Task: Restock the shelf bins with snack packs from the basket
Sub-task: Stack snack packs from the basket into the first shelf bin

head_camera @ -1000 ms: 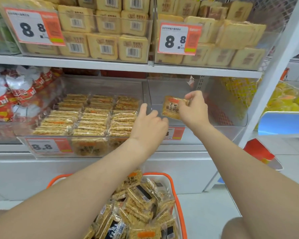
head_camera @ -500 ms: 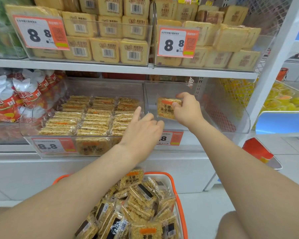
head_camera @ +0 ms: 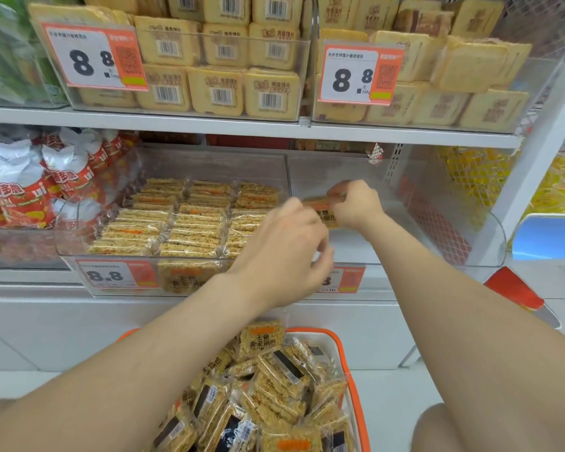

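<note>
The right hand [head_camera: 356,208] pinches one pack [head_camera: 322,215] inside the right bin [head_camera: 437,256]. The left hand [head_camera: 287,252] hovers loose, holding nothing (it is blurred). The left bin [head_camera: 72,243] has rows of packs [head_camera: 190,223]; the basket [head_camera: 310,331] is heaped.

The only camera rides on the person's head, a wide-angle lens facing forward and tipped down. It sits close to the white shelving [head_camera: 177,120], with the clear bins [head_camera: 346,171] filling the middle of its view and the orange basket [head_camera: 310,330] directly beneath at the bottom edge.
</note>
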